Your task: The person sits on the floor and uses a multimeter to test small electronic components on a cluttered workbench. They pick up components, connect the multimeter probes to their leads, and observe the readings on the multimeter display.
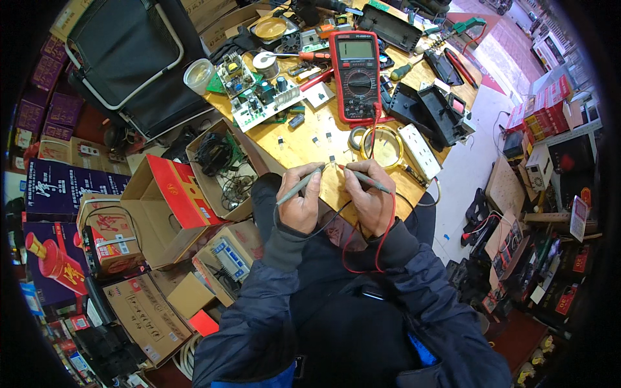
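My left hand (300, 202) grips a grey test probe (297, 188) with a black lead. The matching probe (372, 182), on a red lead (392, 216), is held in my right hand (370, 205). Both tips point inward at a small black three-legged transistor (332, 158) near the table's front edge; whether they touch its legs is too small to tell. Beyond it stands a red multimeter (358, 81) with its display lit. More small transistors lie around, one (328, 137) just behind and another (281, 142) to the left.
Circuit boards (266, 100), a solder spool (265, 63), a ring of yellow tape (388, 147), a white power strip (419, 152) and a black plastic case (430, 116) crowd the wooden table (294, 152). Open cardboard boxes (169, 210) stand at the left, with piled electronics (508, 249) at the right.
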Demonstrator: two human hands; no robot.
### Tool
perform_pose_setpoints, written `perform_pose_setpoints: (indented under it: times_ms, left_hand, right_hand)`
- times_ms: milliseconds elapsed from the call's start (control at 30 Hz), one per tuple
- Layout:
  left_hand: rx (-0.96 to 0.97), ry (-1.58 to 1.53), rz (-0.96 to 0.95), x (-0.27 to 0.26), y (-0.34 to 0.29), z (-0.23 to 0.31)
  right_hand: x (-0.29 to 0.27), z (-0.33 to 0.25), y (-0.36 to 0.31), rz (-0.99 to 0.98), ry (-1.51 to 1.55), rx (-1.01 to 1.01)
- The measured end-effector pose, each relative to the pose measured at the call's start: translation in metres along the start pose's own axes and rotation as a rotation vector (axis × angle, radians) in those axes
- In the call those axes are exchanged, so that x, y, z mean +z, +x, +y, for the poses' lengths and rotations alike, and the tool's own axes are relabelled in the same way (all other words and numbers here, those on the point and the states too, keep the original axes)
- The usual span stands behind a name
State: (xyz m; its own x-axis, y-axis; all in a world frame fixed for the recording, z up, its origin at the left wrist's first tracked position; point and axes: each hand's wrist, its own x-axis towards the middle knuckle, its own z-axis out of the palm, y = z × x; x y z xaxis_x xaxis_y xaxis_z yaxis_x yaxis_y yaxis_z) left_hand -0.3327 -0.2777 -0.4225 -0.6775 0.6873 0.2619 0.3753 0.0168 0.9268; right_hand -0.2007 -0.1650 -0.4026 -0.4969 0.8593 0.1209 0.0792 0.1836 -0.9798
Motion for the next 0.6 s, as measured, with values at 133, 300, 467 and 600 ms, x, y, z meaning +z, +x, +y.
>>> perform_pose_setpoints:
  times_ms: [133, 300, 467, 600]
  left_hand:
    - [-0.004, -0.025, -0.005, -0.002, 0.0, 0.0]
    - [0.024, -0.025, 0.032, 0.002, 0.002, -0.001]
    - [0.014, -0.011, 0.045, 0.005, 0.002, -0.003]
    - [0.023, -0.02, 0.061, 0.007, 0.004, -0.004]
  right_hand:
    - [-0.004, -0.002, 0.0, -0.008, -0.088, -0.037]
    - [-0.003, -0.002, 0.0, -0.002, -0.044, 0.049]
    - [-0.004, -0.002, 0.0, -0.02, -0.047, 0.002]
    - [-0.003, -0.003, 0.001, -0.02, -0.01, 0.006]
